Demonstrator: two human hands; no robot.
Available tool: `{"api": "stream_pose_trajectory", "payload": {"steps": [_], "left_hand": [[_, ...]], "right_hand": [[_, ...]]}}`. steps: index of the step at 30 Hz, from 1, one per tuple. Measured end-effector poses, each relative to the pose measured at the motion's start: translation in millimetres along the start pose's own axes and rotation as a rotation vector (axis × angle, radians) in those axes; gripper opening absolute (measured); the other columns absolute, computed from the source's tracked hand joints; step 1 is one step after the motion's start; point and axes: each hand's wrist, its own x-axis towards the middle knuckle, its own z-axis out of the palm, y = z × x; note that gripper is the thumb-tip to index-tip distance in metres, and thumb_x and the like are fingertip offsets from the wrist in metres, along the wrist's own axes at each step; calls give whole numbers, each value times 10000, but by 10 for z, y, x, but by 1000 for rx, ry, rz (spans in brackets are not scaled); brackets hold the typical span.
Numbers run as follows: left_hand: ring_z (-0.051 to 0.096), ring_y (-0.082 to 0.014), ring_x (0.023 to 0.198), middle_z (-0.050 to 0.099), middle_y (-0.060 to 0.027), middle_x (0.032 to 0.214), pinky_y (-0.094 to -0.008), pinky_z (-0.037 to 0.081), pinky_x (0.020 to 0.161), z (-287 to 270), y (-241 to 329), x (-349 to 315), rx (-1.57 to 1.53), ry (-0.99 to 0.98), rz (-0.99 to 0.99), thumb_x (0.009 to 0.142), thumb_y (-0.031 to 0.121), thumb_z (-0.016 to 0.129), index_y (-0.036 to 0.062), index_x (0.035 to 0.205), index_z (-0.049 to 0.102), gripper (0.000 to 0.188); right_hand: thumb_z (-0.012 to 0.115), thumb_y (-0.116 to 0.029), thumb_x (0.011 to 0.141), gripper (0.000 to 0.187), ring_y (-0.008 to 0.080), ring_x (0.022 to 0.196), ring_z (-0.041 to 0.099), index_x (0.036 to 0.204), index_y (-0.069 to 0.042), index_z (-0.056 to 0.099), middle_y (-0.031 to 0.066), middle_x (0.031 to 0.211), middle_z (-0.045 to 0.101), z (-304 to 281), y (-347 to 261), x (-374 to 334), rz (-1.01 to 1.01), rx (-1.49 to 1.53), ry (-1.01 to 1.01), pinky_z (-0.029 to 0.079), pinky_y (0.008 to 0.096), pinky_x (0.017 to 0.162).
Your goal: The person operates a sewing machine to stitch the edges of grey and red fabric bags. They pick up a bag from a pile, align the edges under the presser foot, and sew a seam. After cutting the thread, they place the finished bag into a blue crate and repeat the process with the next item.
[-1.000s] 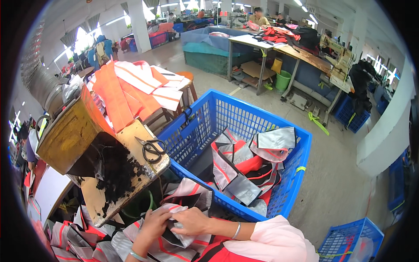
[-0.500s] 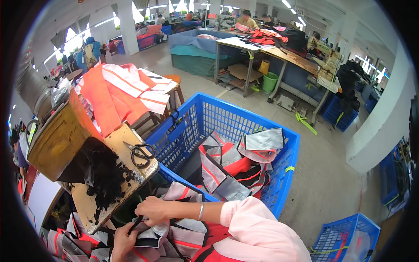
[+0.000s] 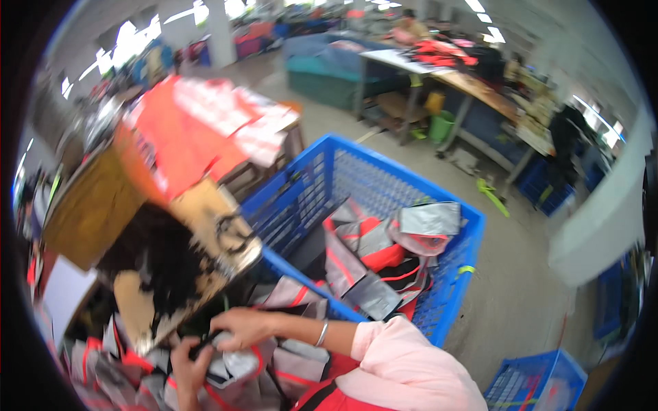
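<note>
My left hand point(image 3: 190, 366) and my right hand point(image 3: 241, 329) are close together at the lower left, both closed on a black strip point(image 3: 201, 347). The strip seems to belong to a grey fabric piece with red trim point(image 3: 236, 366) below them; the fingertips are partly hidden and the picture is blurred. More grey and red sewn pieces point(image 3: 103, 373) are heaped around my hands, over my lap and to the left. Just beyond my right forearm stands a blue plastic crate point(image 3: 404, 175) with several similar grey, red and black pieces point(image 3: 370, 257) in it.
Left of the crate, a worn wooden board point(image 3: 199, 198) carries dark scissors point(image 3: 233, 233) and black scraps point(image 3: 154, 257) beside a yellow-brown housing point(image 3: 92, 212). Behind it lie coral and white fabric pieces point(image 3: 185, 137). A second blue crate point(image 3: 538, 380) stands lower right, a white pillar point(image 3: 596, 233) farther right.
The view has turned a little, so the surroundings sit farther right and blur. Both hands stay on the black strip, with my left hand slightly higher and nearer my right.
</note>
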Motion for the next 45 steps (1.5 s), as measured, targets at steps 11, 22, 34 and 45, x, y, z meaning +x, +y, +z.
{"api": "stream_pose_trajectory", "payload": {"steps": [11,22,34,45], "left_hand": [[638,-214,777,683,-128,874,-315,490,722,-520,74,489,-111,-47,-149,782,209,706,-17,961,670,291],[625,-221,712,658,-148,781,-320,478,687,-603,-341,945,-202,-89,-231,743,257,688,-6,923,680,319],[586,-89,754,666,-45,828,-249,465,689,-644,-603,1224,-246,-134,-329,780,233,702,-39,989,682,344],[601,-107,791,674,-63,868,-259,480,729,-628,-635,1268,-301,-91,-370,776,200,718,-54,1000,675,342]], "right_hand": [[642,-145,779,257,121,794,578,979,15,642,75,857,647,-155,-265,524,266,225,169,474,280,736],[644,-164,844,208,47,729,527,962,5,621,-1,801,605,-220,67,1020,306,292,151,421,209,651],[647,-171,851,216,54,734,543,971,7,631,-2,819,617,-272,253,1345,354,417,166,425,205,655],[641,-187,847,264,93,799,556,995,32,630,44,871,636,-334,266,1414,344,283,170,439,239,720]]}}
